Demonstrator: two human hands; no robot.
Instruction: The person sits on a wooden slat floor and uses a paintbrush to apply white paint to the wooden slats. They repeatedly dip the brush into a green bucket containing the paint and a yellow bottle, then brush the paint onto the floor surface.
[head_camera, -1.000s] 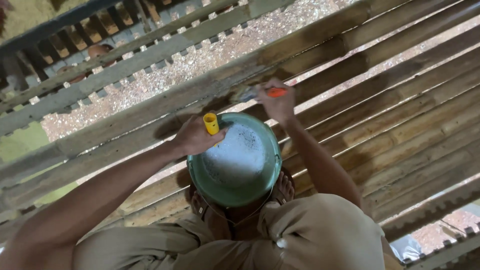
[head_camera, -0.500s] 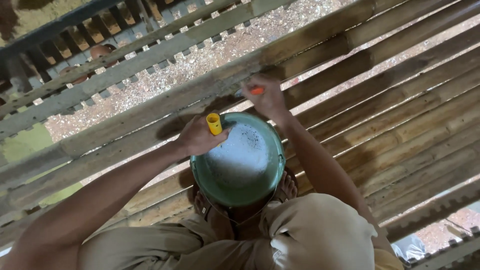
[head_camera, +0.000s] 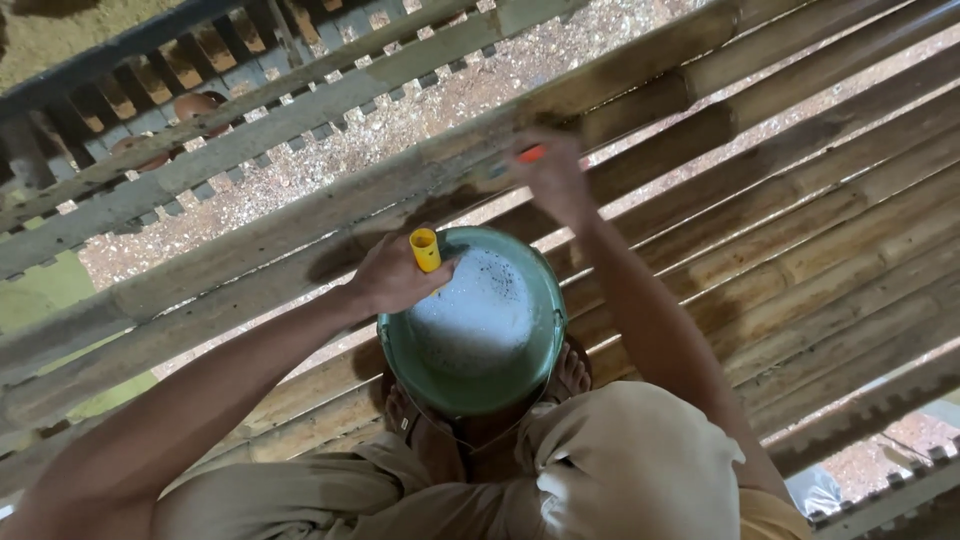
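Observation:
A green bucket (head_camera: 440, 385) with white foamy liquid stands between my feet on a bamboo slat floor. My left hand (head_camera: 390, 278) rests on its rim and grips a yellow cylindrical piece (head_camera: 425, 249), which sticks up. My right hand (head_camera: 552, 180) reaches past the bucket to a thick bamboo pole (head_camera: 640, 60) and holds a small tool with an orange end (head_camera: 531, 153) against it. That hand is blurred.
Bamboo slats (head_camera: 820, 230) run diagonally with gaps showing gravel ground (head_camera: 400, 120) below. A wooden railing (head_camera: 150, 60) runs along the upper left. My knees in beige cloth (head_camera: 630, 470) fill the bottom of the view.
My right hand has moved away from the bucket, up along the bamboo pole, with the orange-ended tool. My left hand stays on the rim with the yellow piece.

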